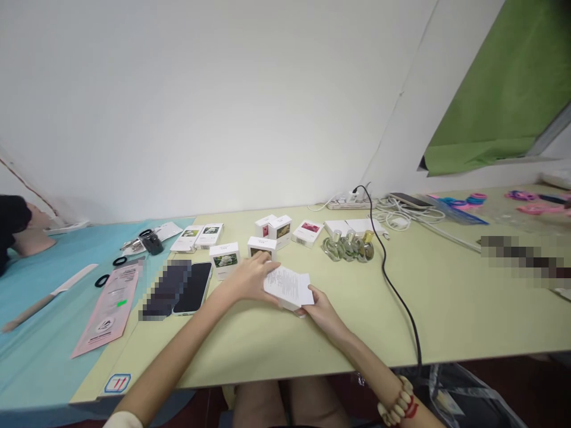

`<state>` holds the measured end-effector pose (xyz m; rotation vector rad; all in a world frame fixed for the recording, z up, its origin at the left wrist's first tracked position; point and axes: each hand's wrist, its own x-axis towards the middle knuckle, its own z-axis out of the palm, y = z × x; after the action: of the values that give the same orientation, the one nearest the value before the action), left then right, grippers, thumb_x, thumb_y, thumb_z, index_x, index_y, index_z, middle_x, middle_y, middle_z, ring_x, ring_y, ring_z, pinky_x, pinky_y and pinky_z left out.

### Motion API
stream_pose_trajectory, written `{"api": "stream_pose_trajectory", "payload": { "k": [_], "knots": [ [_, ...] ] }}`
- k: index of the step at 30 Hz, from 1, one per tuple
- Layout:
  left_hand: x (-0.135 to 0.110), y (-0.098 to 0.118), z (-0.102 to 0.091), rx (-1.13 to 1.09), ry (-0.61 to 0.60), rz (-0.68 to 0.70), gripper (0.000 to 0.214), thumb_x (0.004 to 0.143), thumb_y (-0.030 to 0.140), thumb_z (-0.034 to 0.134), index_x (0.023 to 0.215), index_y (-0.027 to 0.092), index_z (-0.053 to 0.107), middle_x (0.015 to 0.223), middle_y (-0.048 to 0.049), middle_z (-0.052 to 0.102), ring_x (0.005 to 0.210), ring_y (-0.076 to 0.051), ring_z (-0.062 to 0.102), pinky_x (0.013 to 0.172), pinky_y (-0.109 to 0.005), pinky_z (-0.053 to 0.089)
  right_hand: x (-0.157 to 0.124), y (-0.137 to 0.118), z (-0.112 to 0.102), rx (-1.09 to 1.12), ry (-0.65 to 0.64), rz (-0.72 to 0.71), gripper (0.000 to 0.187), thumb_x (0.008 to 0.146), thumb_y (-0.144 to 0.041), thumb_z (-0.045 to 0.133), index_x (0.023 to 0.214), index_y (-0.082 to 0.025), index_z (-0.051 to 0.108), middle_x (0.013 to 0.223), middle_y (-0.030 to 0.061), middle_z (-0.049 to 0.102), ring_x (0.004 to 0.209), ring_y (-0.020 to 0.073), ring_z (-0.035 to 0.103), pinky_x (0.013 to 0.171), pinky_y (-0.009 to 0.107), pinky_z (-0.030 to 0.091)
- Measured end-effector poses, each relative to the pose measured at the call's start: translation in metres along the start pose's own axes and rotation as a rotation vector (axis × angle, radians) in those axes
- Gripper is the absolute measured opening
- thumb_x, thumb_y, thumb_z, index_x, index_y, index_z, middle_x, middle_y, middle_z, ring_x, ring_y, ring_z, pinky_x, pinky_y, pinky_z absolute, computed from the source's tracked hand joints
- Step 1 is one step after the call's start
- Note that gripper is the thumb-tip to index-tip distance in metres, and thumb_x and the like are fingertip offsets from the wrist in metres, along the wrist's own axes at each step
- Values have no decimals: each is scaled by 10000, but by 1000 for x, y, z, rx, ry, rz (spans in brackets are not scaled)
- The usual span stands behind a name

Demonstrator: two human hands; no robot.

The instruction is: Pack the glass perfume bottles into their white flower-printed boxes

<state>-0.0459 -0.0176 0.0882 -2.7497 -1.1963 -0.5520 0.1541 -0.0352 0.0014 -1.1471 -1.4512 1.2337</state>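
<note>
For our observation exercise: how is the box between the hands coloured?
The box shows white with lines of grey print, best seen in the head view.

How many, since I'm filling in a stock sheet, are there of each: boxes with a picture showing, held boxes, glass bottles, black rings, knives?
Picture boxes: 7
Held white box: 1
Glass bottles: 3
Black rings: 2
Knife: 1
Total: 14

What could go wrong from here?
The right hand grips the white box at its flap end; pulling hard might crease it.
The left hand is close to a standing box; a bump could tip it.
The black cable runs beside the bottles; a snag might topple one.
</note>
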Motion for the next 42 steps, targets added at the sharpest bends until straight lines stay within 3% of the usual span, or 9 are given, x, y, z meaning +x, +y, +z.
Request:
{"api": "stream_pose_trajectory", "payload": {
  "k": [3,7,14,19,23,28,34,38,42],
  "knots": [
    [15,4,-22,49,-39,55,702,511,698,620,1018,214,587,903,-77,548,878,-247,534,590,-302,424,-2,-9,3,223,-46,103,392,619,-268,643,991,-154,586,994,86,636,858,211,598,653,296,518],
    [18,6,-30,41,-52,34,692,526,674,631,1061,238,573,947,-76,545,885,-245,532,582,-297,427,-1,-11,-1,392,-103,144,440,636,-322,675,1030,-158,570,1106,101,597,946,221,585,733,309,513],
    [-23,4,3,-142,146,-119,747,618,611,621,1233,228,440,1119,-95,490,1043,-246,477,808,-368,458,9,-5,-4,538,-31,95,425,643,-359,687,1010,-168,588,1042,87,631,946,208,595,814,311,476],
    [-55,10,38,-175,345,-248,749,644,509,663,1277,221,386,1175,-108,444,1108,-261,429,904,-415,411,15,-13,3,404,-18,11,435,687,-408,640,1041,-165,570,1046,82,621,928,186,589,789,278,462],
    [-65,9,50,-196,426,-302,757,650,458,681,1295,229,358,1184,-112,417,1127,-272,409,929,-447,389,18,-22,6,352,13,-44,459,707,-413,615,1092,-173,543,1104,80,587,971,181,565,835,289,445],
    [-62,1,53,-266,424,-321,720,677,415,671,1291,228,344,1185,-115,406,1146,-285,382,941,-486,365,23,-25,4,350,85,57,530,718,-457,579,1165,-189,476,1179,97,525,941,190,569,688,269,493],
    [-65,-14,61,-309,354,-309,701,713,379,646,1301,226,296,1206,-122,408,1157,-289,369,950,-509,342,37,-40,-20,253,149,68,476,738,-384,540,1165,-187,463,1152,98,515,783,150,588,573,245,496],
    [-58,-7,64,-276,328,-288,745,716,381,634,1330,224,241,1251,-132,402,1159,-293,388,949,-507,341,44,-68,-27,38,132,-29,422,759,-306,502,1162,-184,473,1055,89,549,683,137,584,511,239,472],
    [-35,16,51,-275,421,-236,951,674,406,668,1380,194,66,1333,-170,304,1252,-294,304,1003,-494,300,40,-100,-14,-219,99,-225,329,769,-230,492,1090,-167,526,968,54,583,676,112,576,581,227,459]
  ]
}}
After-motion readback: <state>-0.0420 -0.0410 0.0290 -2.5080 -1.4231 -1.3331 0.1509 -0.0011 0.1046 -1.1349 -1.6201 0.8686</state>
